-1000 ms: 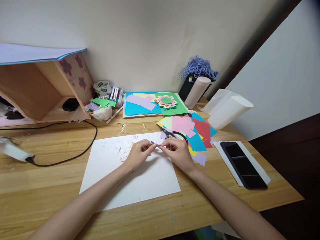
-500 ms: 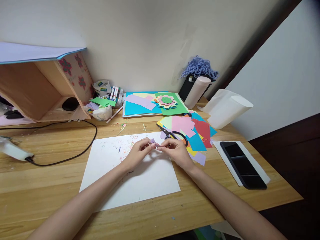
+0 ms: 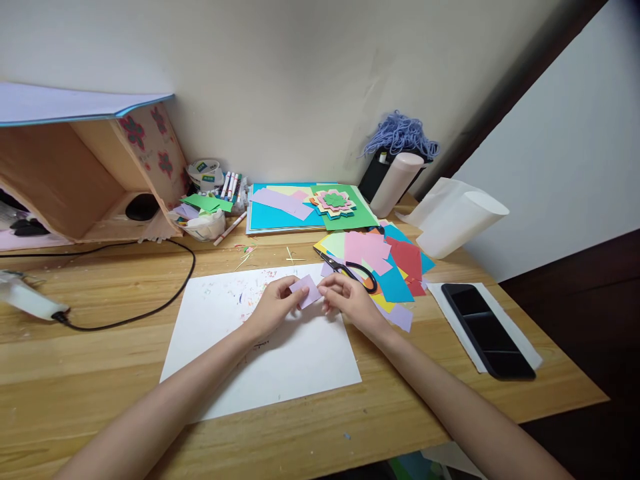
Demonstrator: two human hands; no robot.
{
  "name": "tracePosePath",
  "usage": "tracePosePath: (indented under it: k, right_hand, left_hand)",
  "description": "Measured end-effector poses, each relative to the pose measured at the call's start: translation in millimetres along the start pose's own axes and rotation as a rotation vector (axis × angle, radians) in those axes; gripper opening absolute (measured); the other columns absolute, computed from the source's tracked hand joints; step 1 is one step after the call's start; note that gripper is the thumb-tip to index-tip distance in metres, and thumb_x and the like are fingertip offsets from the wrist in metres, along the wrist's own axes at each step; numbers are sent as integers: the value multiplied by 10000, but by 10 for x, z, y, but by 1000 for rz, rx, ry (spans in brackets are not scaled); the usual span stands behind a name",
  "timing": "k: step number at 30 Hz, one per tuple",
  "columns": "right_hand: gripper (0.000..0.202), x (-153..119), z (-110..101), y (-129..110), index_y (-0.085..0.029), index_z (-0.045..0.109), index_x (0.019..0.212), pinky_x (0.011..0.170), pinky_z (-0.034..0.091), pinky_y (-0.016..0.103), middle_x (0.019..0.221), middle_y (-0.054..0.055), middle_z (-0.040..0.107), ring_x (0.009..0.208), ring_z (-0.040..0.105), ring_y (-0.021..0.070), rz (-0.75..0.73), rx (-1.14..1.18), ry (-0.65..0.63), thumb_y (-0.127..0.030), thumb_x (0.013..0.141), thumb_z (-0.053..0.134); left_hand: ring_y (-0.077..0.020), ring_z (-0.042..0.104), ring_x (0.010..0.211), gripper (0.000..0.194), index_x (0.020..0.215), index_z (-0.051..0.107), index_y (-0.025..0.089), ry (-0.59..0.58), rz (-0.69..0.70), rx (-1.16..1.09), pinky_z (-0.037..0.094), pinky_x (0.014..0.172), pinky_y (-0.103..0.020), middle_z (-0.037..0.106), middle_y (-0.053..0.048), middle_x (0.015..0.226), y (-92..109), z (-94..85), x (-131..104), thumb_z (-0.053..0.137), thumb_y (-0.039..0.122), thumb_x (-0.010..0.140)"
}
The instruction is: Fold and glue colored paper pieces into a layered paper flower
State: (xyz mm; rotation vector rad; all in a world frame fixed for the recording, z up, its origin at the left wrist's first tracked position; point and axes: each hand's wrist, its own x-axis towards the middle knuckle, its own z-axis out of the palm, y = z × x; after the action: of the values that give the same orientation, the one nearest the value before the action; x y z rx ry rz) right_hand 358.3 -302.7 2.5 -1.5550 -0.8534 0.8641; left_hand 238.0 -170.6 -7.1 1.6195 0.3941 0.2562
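A small lavender paper square (image 3: 308,289) is pinched between the thumb and fingers of my left hand (image 3: 274,305). My right hand (image 3: 354,308) has its bent fingers and thumb closed at the square's right corner. Both hands are over a white sheet (image 3: 280,373) marked with coloured smudges. Just beyond my right hand lie black-handled scissors (image 3: 345,268), resting by a heap of cut coloured paper (image 3: 395,280). At the back, a layered paper flower (image 3: 334,201) sits on green and blue sheets.
To the right, a dark phone (image 3: 487,330) lies on white tissue near a paper roll (image 3: 460,223). A pink cylinder (image 3: 397,183) leans by blue yarn (image 3: 400,137). On the left are a decorated box (image 3: 163,167), markers (image 3: 231,185) and a glue gun (image 3: 30,300) with a black cable.
The lavender paper was seen nearly edge-on between both hands; now its flat face is turned up toward me. My right fingers have shifted slightly right.
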Motion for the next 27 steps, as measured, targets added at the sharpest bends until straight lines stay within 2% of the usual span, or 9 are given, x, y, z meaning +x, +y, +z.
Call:
tracePosePath:
  k: [3, 5, 7, 10, 14, 18, 22, 27]
  right_hand:
    - [185, -17, -72, -78, -216, 558, 994, 652, 488, 275, 941, 55, 625, 797, 594, 152, -212, -193, 64, -258, 831, 481]
    - [206, -23, -122, -104, -252, 606, 973, 755, 469, 312, 1036, 50, 603, 931, 561, 174, -391, -399, 22, -187, 830, 472]
    - [229, -18, -157, -93, -270, 645, 916, 806, 448, 344, 1042, 46, 597, 965, 541, 187, -523, -557, -44, -150, 825, 473]
    - [215, 2, -174, -34, -262, 656, 890, 774, 454, 351, 1003, 58, 602, 922, 547, 192, -596, -648, -69, -157, 828, 479]
    - [179, 20, -163, 9, -249, 662, 841, 758, 454, 347, 935, 54, 619, 878, 561, 189, -586, -607, -26, -163, 811, 508]
    - [155, 9, -132, -12, -247, 660, 812, 748, 459, 328, 912, 43, 624, 897, 567, 191, -449, -495, 15, -165, 790, 530]
    - [73, 10, -80, -12, -221, 643, 770, 732, 469, 308, 885, 47, 626, 879, 576, 186, -349, -351, 58, -262, 782, 583]
    - [153, 33, -36, 30, -191, 617, 742, 666, 480, 288, 843, 57, 620, 814, 587, 178, -271, -226, 106, -339, 772, 595]
  left_hand:
    - [-120, 521, 558, 301, 699, 543, 152, -31, -12, -11, 416, 575, -244, 564, 2, 595, 2, 7, 1, 515, 440, 780]
    - [-127, 543, 575, 305, 738, 563, 144, -68, -11, -11, 424, 583, -253, 595, -13, 622, 7, 11, -2, 513, 440, 785]
    - [-134, 567, 590, 302, 741, 574, 141, -87, -6, -4, 424, 581, -254, 608, -19, 632, 10, 15, -5, 524, 436, 782]
    - [-146, 589, 595, 309, 735, 587, 135, -83, -25, 16, 424, 567, -256, 621, -29, 622, 2, 18, -1, 543, 439, 768]
    - [-149, 592, 592, 318, 776, 608, 131, -59, -57, 13, 440, 571, -261, 638, -37, 612, -17, 13, 17, 566, 445, 750]
    - [-150, 618, 613, 316, 789, 629, 137, -62, -51, -12, 445, 566, -254, 662, -49, 683, -15, 9, 31, 561, 444, 757]
    - [-142, 629, 619, 315, 820, 625, 128, -99, -42, -47, 461, 603, -266, 667, -77, 787, -8, 12, 30, 528, 426, 790]
    - [-133, 611, 613, 334, 851, 623, 130, -152, -1, -49, 467, 655, -281, 650, -71, 819, -5, 7, 9, 473, 428, 826]
